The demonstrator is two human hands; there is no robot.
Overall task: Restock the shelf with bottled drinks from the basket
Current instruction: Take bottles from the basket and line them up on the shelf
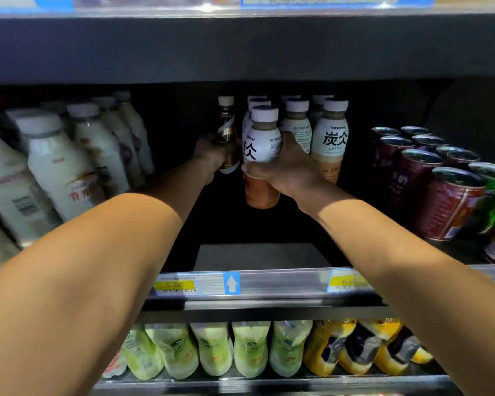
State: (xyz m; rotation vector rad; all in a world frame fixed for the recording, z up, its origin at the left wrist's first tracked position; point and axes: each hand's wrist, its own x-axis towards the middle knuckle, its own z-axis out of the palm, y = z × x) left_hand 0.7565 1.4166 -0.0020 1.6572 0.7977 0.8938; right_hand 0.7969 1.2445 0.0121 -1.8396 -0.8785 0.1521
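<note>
Right hand [283, 170] wrapped round latte bottle [262, 145]; left hand [213, 155], just left of it, grips brown bottle [227, 130], grip detail lost in shadow.

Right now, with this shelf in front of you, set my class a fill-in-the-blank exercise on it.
The right hand has a grip on a latte bottle with a ____ cap.
The left hand holds a swirl-patterned bottle, mostly ____.
The yellow price tag reads ____.
Missing: white; brown; 5.00.
</note>
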